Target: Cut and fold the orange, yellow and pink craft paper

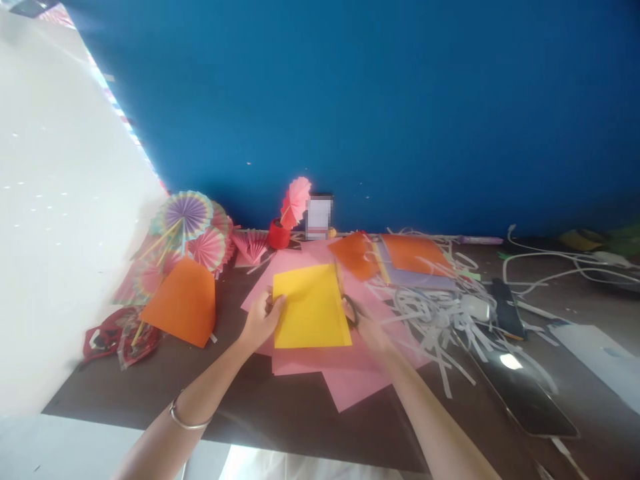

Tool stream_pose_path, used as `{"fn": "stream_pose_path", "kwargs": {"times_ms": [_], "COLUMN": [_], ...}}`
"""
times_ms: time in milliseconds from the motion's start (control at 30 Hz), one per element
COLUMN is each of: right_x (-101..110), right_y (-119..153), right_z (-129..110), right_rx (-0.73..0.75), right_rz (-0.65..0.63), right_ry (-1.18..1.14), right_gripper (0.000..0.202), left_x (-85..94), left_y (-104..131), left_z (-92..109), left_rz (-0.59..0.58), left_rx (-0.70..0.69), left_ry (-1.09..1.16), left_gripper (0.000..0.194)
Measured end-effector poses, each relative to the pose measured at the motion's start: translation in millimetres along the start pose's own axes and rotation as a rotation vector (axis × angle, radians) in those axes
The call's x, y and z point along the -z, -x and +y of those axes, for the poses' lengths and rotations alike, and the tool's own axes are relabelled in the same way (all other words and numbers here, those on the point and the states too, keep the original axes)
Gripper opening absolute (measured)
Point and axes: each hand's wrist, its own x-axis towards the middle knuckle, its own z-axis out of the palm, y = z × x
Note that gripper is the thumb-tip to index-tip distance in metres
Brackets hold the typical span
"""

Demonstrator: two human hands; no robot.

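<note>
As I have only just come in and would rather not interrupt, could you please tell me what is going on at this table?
A person's left hand holds a sheet of yellow paper by its left edge, over pink sheets spread on the table. The right hand holds scissors at the paper's right edge. Pale paper strips lie in a tangled heap to the right, near a phone. Pleated paper fans are gathered at the left, beside an orange sheet.

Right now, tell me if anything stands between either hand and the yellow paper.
Nothing visible blocks either: the left hand grips the yellow paper by its left edge; the right hand, holding scissors, is at the right edge. Pink sheets lie underneath, not between.
</note>
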Motion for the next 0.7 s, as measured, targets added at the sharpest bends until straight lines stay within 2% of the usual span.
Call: {"fn": "stream_pose_path", "kwargs": {"times_ms": [300,533,700], "right_x": [-3.9,-6.8,-1.7], "right_y": [2.0,3.8,-5.8], "right_z": [-8.5,-13.1,-5.1], "right_rx": [-0.003,-0.014,0.014], "right_rz": [-0.031,0.000,0.048], "right_ry": [0.004,-0.026,-0.138], "right_gripper": [0.045,0.042,0.041], "left_x": [-0.1,0.2,2.1], "left_y": [-0.6,-1.1,-3.9], "left_z": [3.6,2.3,0.1], "left_rz": [0.009,0.019,0.030], "left_rx": [-0.009,0.039,0.017], "left_ry": [0.005,-0.012,-0.021], "left_gripper": [0.037,0.036,0.031]}}
